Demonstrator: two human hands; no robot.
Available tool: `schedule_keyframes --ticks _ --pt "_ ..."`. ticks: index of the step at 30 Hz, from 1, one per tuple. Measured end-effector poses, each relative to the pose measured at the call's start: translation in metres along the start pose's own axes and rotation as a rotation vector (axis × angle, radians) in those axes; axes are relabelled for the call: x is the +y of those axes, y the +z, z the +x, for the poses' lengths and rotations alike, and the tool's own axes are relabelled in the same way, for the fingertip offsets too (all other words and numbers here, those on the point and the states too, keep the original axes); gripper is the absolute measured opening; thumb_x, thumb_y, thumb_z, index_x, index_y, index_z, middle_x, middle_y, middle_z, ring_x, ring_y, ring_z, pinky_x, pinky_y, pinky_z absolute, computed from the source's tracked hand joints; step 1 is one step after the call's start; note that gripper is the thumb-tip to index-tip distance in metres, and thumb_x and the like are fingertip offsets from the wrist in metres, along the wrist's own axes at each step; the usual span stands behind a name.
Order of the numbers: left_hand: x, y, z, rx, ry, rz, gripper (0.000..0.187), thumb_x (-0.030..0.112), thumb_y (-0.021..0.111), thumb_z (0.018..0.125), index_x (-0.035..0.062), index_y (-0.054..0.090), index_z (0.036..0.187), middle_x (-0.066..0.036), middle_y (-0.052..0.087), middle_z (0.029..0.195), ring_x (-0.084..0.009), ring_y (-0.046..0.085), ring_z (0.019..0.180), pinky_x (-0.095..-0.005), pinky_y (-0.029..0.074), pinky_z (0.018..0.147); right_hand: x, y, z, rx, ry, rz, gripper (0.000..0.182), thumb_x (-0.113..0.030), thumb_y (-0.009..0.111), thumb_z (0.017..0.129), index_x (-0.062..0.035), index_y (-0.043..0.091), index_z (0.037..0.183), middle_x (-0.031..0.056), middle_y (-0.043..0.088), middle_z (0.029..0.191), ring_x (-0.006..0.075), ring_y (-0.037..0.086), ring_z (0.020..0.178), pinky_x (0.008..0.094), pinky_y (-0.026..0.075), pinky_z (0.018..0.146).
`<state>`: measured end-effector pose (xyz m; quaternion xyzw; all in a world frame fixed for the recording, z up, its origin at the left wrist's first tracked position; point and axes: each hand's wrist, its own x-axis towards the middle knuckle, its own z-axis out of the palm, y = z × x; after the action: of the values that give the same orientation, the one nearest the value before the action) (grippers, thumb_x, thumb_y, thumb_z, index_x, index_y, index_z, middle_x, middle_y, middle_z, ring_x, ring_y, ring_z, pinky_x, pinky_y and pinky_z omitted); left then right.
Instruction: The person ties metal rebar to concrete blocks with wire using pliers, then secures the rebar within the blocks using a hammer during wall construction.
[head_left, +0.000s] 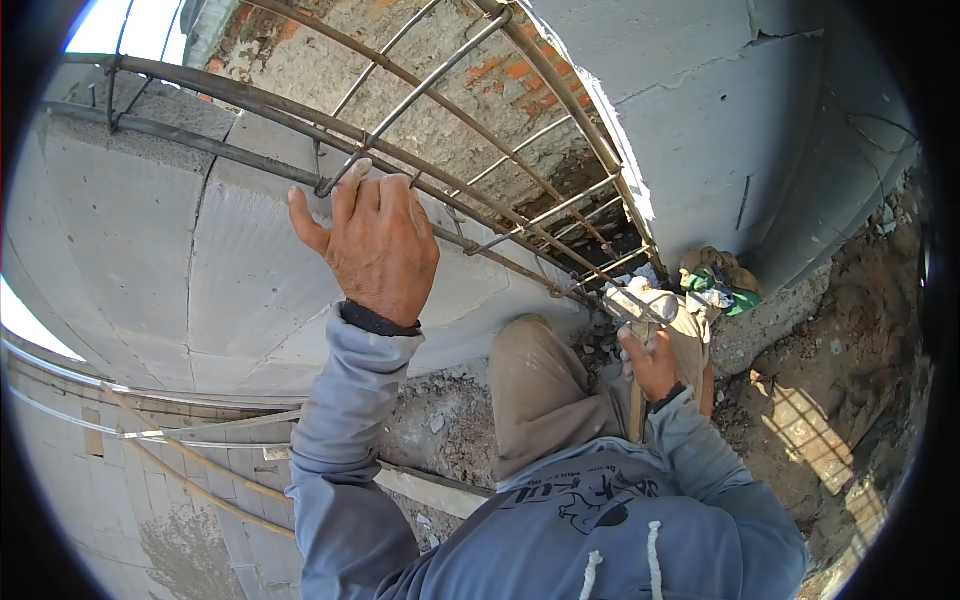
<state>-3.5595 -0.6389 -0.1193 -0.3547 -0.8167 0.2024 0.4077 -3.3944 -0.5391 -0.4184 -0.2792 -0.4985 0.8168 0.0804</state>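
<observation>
My left hand [382, 240] is curled over the near bars of a rebar cage [437, 85], its fingertips at a joint where a cross tie meets the long bars and its thumb out to the left. Low on the right, my right hand [652, 362] grips a hammer [648, 305] just below its head, with the wooden handle [637, 412] running down toward my body. The hammer head is close to the lower end of the cage, over my leg.
A grey block wall [250, 260] stands beside the cage, and another pale wall [720, 130] rises at right. Rough brick and mortar [440, 130] show behind the bars. Crumpled green cloth [735, 295] lies by the rubble ground [800, 370]. Wooden poles [200, 465] lean at lower left.
</observation>
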Motion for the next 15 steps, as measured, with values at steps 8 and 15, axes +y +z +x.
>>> schedule_keyframes --ticks 8,15 --pt "0.001 0.002 0.003 0.022 0.052 -0.048 0.010 0.015 0.059 0.084 0.0139 0.062 0.093 -0.002 0.063 0.069 -0.0184 0.051 0.109 -0.0557 0.007 0.106 0.013 -0.001 0.003 0.044 -0.034 -0.111 0.039 -0.038 0.063 0.084 0.0007 0.056 0.082 0.0089 0.054 0.057 0.0193 0.055 0.049 0.0325 0.044 0.048" --pt "0.022 0.011 -0.008 -0.058 0.040 -0.098 0.013 0.014 0.060 0.082 0.0122 0.061 0.095 -0.004 0.065 0.069 -0.0208 0.052 0.113 -0.0603 -0.001 0.107 0.036 -0.007 0.014 -0.021 -0.225 -0.325 0.029 -0.030 0.063 0.085 -0.0010 0.058 0.090 0.0022 0.054 0.062 0.0099 0.051 0.047 0.0258 0.042 0.042"
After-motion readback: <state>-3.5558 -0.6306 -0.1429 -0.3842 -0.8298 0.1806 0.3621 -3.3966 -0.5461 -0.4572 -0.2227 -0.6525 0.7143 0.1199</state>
